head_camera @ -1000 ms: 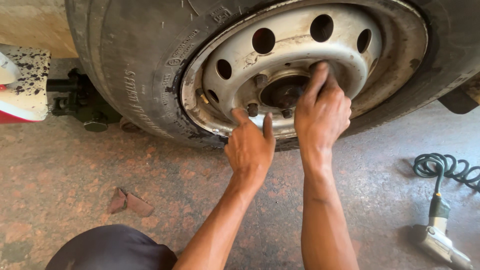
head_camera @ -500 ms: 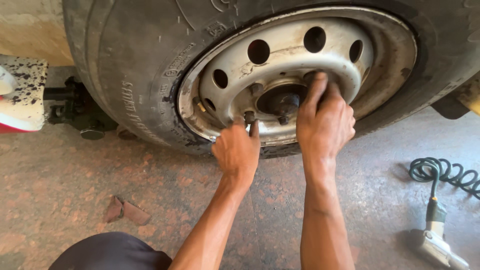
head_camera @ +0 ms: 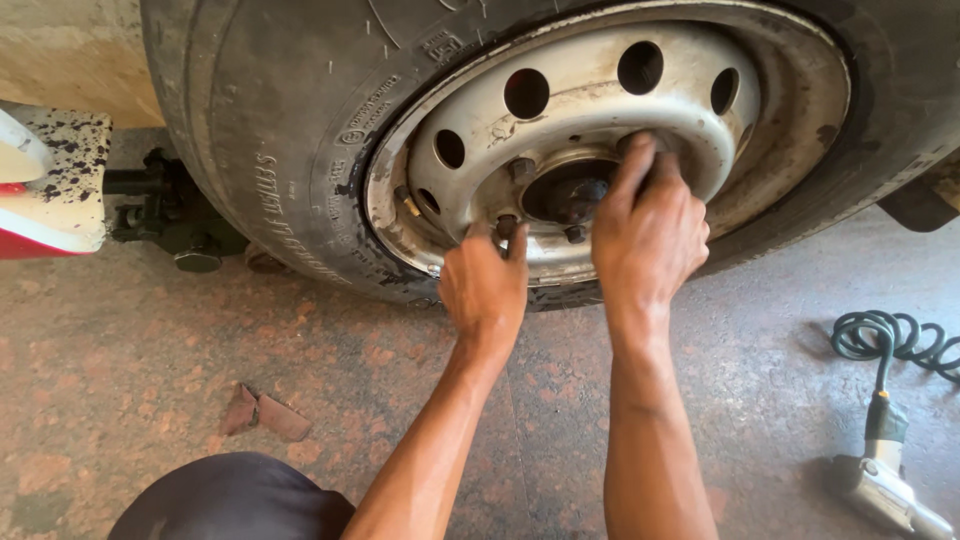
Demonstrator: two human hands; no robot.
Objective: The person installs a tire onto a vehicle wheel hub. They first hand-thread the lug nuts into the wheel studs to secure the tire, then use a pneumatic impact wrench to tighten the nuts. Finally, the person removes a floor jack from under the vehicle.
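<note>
- Steel lug nuts (head_camera: 507, 226), small, hard, likely greasy: pinch by the flats.
- Left hand (head_camera: 487, 290) fingers pinched on one nut.
- Right hand (head_camera: 650, 235) fingers curled at the hub (head_camera: 570, 190); grip hidden.

Both hands up on the steel wheel rim (head_camera: 640, 110) of a big worn tyre (head_camera: 270, 150). Left hand (head_camera: 487, 290) pinching a lug nut (head_camera: 506, 226) low on the hub — fingertips closed round it. Right hand (head_camera: 650, 232) spread over the hub's right side, fingers reaching another nut, grip hidden. Down right on the stained floor (head_camera: 130, 390) — an air impact wrench (head_camera: 885, 485) with coiled hose (head_camera: 890, 340). A jack (head_camera: 175, 215) behind the tyre, left.
</note>
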